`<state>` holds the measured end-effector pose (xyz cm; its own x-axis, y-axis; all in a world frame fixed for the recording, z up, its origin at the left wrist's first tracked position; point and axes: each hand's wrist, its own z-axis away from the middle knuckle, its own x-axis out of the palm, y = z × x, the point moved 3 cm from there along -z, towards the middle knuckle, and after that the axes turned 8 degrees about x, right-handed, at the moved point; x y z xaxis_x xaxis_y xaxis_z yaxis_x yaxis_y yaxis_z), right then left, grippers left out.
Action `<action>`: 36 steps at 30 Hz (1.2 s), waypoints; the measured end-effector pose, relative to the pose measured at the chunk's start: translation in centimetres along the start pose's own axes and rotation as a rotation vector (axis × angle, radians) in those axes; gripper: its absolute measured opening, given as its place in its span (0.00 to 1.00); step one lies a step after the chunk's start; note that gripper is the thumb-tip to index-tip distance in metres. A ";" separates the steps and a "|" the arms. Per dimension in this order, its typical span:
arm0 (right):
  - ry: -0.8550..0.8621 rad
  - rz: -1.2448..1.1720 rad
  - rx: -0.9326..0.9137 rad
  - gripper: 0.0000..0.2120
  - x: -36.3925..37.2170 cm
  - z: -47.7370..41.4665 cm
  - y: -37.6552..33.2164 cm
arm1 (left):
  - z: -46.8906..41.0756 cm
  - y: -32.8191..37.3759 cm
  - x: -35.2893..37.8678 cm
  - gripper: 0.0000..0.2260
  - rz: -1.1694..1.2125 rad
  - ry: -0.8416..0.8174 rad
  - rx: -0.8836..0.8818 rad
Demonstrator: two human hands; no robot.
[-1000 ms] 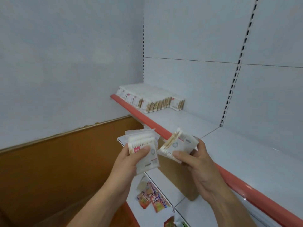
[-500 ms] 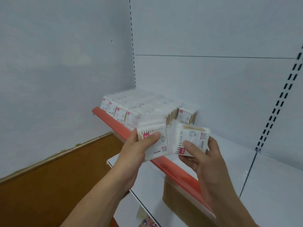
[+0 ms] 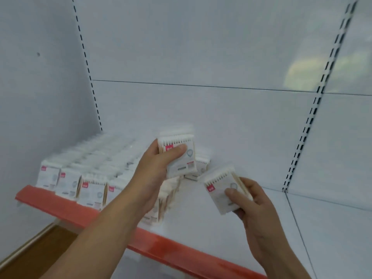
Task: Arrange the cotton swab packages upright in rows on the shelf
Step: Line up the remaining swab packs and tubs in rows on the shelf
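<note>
White slotted back panel (image 3: 201,47); white shelf (image 3: 231,222) with red front lip (image 3: 161,244); cotton swab packages (image 3: 90,190) upright in rows at its left end; left hand (image 3: 155,170), fingers curled round upper package (image 3: 181,156) above the rows' right end; right hand (image 3: 255,206), thumb pinching lower package (image 3: 223,190) over bare shelf. Advice: seat each upright, flush against the last row, red tag forward. Lettering blurred, unreadable.

The left hand (image 3: 159,167) extends forward, raised, the right hand (image 3: 256,207) lower (both grips curled tight).
</note>
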<state>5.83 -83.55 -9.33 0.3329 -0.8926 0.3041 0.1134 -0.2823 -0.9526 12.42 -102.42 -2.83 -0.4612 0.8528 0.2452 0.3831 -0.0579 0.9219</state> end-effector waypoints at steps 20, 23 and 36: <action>0.433 0.841 -0.080 0.10 5.6 -10.1 4.9 | -6.2 0.0 -6.1 0.12 0.048 -0.255 -0.074; 0.449 0.813 -0.049 0.08 6.0 -10.3 5.2 | -6.4 -0.4 -6.1 0.12 0.047 -0.285 -0.096; 0.459 0.808 0.011 0.16 6.2 -9.8 4.1 | -6.7 -1.0 -5.4 0.12 0.025 -0.364 -0.113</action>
<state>-0.79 -93.64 -11.47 -0.0880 -0.8690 -0.4869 0.0177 0.4873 -0.8730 9.20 -110.42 -3.07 -0.1309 0.9777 0.1644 0.2907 -0.1207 0.9492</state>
